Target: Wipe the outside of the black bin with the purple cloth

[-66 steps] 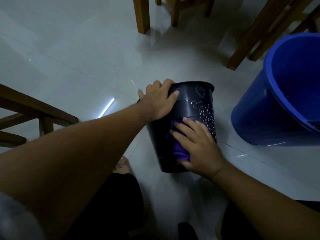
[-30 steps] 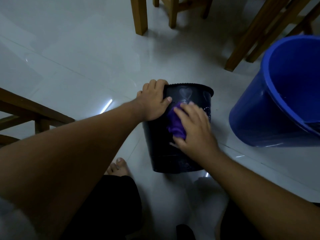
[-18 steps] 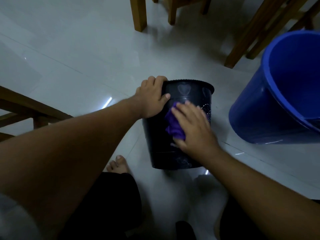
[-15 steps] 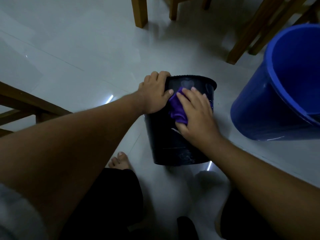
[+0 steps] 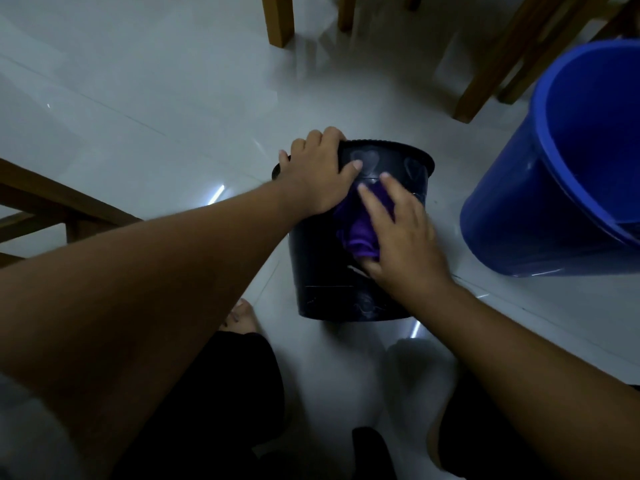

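Observation:
The black bin (image 5: 322,271) stands upright on the pale tiled floor in the middle of the head view, with faint heart shapes near its rim. My left hand (image 5: 317,173) grips the rim on its near left side, thumb on the outer wall. My right hand (image 5: 398,230) lies flat against the bin's near wall and presses the purple cloth (image 5: 356,226) onto it, just below the rim. Most of the cloth is hidden under my fingers.
A large blue bucket (image 5: 554,188) stands close on the right. Wooden chair legs (image 5: 277,19) rise at the top, and more wooden legs (image 5: 485,74) at the top right. A wooden frame (image 5: 52,202) sits at the left. My bare foot (image 5: 242,317) rests near the bin's base.
My right hand rubbed the cloth from the bin's lower wall up to the rim, then slid slightly down. My left hand has kept its grip on the rim.

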